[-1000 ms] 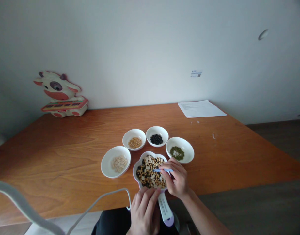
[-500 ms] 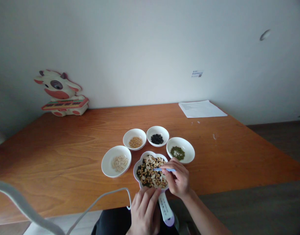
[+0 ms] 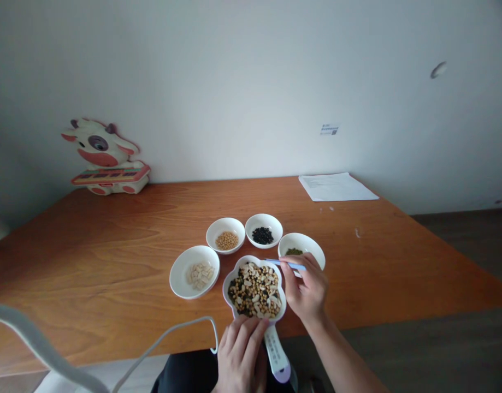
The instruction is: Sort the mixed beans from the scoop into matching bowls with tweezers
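In the head view, my right hand (image 3: 306,286) pinches a pair of light-blue tweezers (image 3: 294,266) just past the right rim of a flower-shaped dish with a handle (image 3: 274,349). Their tips point left over the dish's far right edge; I cannot make out anything in them. Mixed beans and pale peanut halves (image 3: 254,289) fill the dish. My left hand (image 3: 241,355) is closed on its near rim beside the handle, thumb hidden. Behind my right hand stands a white bowl of green beans (image 3: 302,240), partly covered by the fingers.
Other white bowls curve around the dish: pale peanut halves (image 3: 199,274), yellow soybeans (image 3: 226,240) and black beans (image 3: 262,236). A cow-shaped toy keyboard (image 3: 107,158) and papers (image 3: 336,187) are at the table's back. A white cable (image 3: 169,330) arcs at the front left.
My right hand with the tweezers has moved from above the mixed beans to the right and slightly away, toward the green bean bowl. My left hand stays at the dish's rim.
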The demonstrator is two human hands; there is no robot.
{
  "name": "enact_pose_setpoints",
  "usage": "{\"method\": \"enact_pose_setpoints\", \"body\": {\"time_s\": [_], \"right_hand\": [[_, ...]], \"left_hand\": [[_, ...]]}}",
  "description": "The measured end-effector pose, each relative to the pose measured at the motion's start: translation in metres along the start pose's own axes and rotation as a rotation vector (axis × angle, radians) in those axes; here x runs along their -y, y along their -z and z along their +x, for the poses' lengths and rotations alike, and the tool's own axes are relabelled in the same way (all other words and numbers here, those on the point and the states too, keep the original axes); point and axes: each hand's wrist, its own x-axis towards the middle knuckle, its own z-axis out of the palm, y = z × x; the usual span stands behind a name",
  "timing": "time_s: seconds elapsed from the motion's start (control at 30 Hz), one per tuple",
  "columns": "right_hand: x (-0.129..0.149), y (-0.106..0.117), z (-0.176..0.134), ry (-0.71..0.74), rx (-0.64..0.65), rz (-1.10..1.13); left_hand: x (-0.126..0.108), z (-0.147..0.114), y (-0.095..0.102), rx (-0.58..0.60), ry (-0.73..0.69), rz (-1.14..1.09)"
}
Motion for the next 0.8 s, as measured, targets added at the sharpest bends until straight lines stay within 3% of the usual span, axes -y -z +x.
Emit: {"method": "enact_pose_setpoints", "body": {"time_s": [0.2, 0.43, 0.6, 0.8], "right_hand": [[-0.014, -0.009, 0.030, -0.024, -0.061, -0.160], [-0.030, -0.017, 0.036, -0.109, -0.019, -0.348], [-0.012, -0.007, 0.021, -0.046, -0.075, -0.114], [0.017, -0.001, -0.030, 0.131, 0.117, 0.274]], "left_hand": [[0.000, 0.001, 0.000, -0.015, -0.007, -0.008], [0.000, 0.003, 0.001, -0.032, -0.019, 0.009], [0.001, 0.002, 0.000, -0.038, -0.021, 0.023], [0.003, 0.000, -0.003, -0.037, -0.034, 0.011]]}}
